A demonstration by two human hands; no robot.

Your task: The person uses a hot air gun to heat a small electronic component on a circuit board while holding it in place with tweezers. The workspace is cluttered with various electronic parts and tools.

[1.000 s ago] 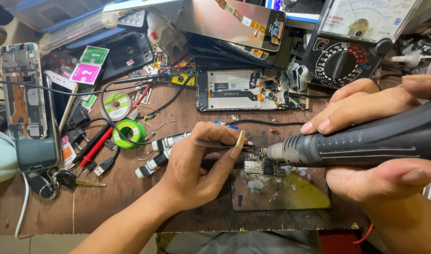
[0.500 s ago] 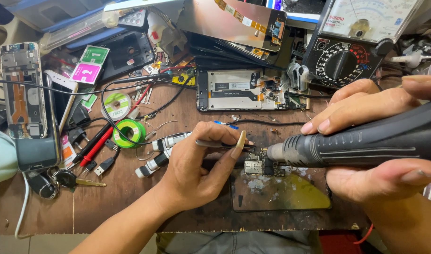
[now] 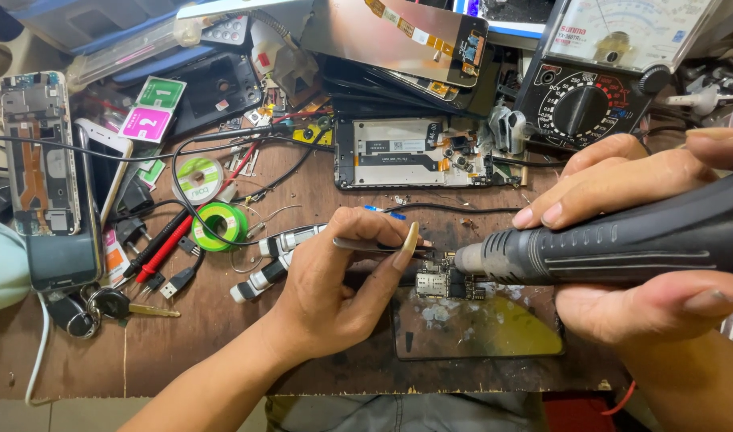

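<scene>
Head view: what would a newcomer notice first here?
The big black hot-air tool, gripped in the right hand, fills the right side, its nozzle aimed at a small circuit board at centre. The left hand holds tweezers to that board. Behind, an opened phone and an analog multimeter stand out.

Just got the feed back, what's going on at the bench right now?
A person is working on a small circuit board that lies at the edge of a dark glass panel on the wooden bench. The left hand pinches metal tweezers with their tips at the board. The right hand grips a black hot-air tool, its nozzle aimed at the same spot. An opened phone and an analog multimeter sit behind.
</scene>
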